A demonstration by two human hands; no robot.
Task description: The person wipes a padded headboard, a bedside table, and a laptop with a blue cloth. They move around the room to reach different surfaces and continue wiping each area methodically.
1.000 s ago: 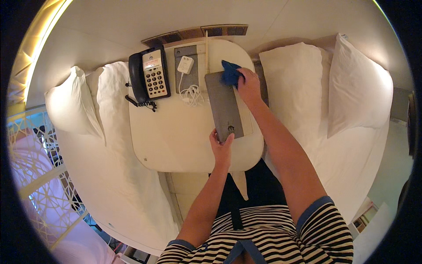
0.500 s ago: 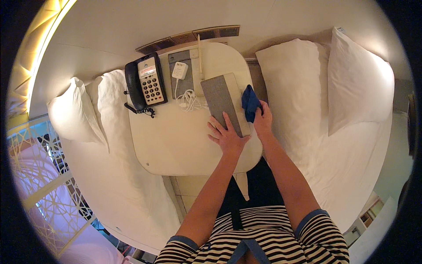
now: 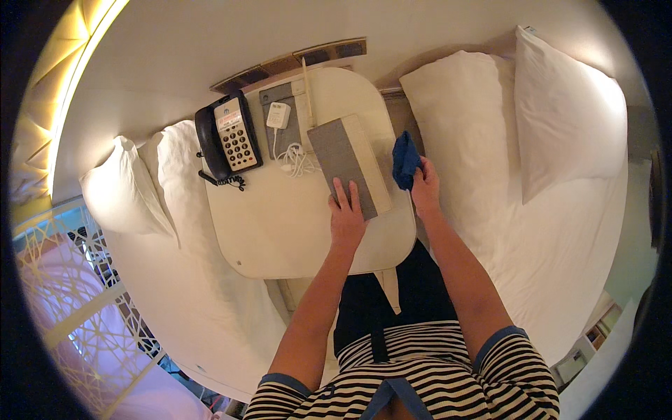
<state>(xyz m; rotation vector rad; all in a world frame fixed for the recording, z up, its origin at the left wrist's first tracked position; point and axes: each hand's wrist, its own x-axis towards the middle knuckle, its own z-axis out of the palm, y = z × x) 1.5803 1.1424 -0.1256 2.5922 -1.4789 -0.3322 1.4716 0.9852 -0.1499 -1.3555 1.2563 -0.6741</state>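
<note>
A bunched blue cloth (image 3: pixel 405 161) is pinched in my right hand (image 3: pixel 425 190), which is closed on it just past the right edge of the white table. My left hand (image 3: pixel 348 218) lies with fingers stretched out over the near end of a long grey-and-cream case (image 3: pixel 344 157). That case sits slantwise on the table; its fabric-like grey side faces up along the left and a cream strip runs down its right. The thumb of my left hand is hard to see.
On the white table (image 3: pixel 266 238) stand a black-and-silver telephone (image 3: pixel 236 136) with a coiled cord, a white charger (image 3: pixel 278 115) with bundled cable, a grey-and-cream flat piece (image 3: pixel 277 94) and a thin upright stick (image 3: pixel 308 91). Beds with white pillows (image 3: pixel 563 119) flank both sides.
My right hand has moved the blue cloth away from the case's edge, out past the table's side. My left hand has drawn its spread fingers closer together on the case.
</note>
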